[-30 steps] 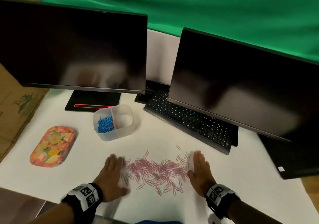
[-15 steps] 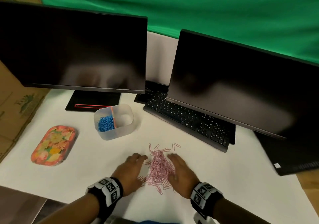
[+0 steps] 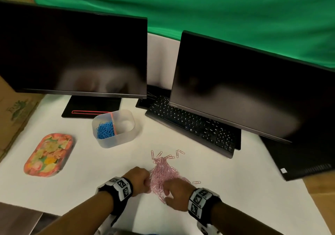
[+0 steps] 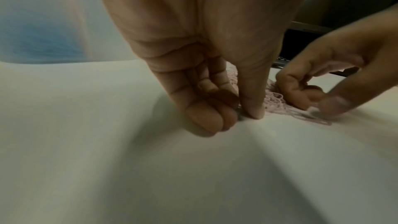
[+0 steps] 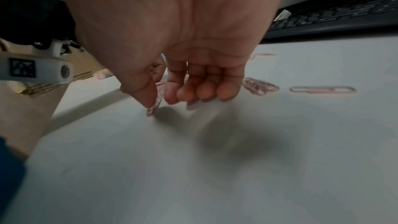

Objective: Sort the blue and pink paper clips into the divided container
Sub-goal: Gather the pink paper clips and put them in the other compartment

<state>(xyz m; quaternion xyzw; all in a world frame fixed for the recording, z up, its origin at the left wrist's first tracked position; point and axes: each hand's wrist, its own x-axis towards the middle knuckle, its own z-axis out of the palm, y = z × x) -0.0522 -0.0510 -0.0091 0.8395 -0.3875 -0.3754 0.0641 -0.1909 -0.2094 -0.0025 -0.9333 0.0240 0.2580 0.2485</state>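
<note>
A heap of pink paper clips (image 3: pixel 163 171) lies on the white table in front of me, with a few strays at its far end. My left hand (image 3: pixel 145 182) sits at the heap's left edge. In the left wrist view, my left hand (image 4: pixel 239 113) has its fingers curled against the thumb, with pink paper clips (image 4: pixel 274 101) bunched behind it. My right hand (image 3: pixel 168 193) is on the heap's near right side, and in the right wrist view my right hand (image 5: pixel 161 101) pinches pink paper clips (image 5: pixel 155 104) between thumb and forefinger. The translucent divided container (image 3: pixel 116 142) holds blue paper clips (image 3: pixel 106 130) in its left compartment. Its right compartment looks bare.
A floral tray (image 3: pixel 49 155) lies at the left. A black keyboard (image 3: pixel 192 126) and two dark monitors (image 3: pixel 72 53) stand behind the container and heap. Cardboard (image 3: pixel 12 118) borders the table's left side. One loose pink clip (image 5: pixel 322 89) lies to the right of my right hand.
My two hands swept inward from flat and apart, pushing the scattered pink clips into a narrow heap. Both hands have now drawn back toward me and curled their fingers at the heap's near end.
</note>
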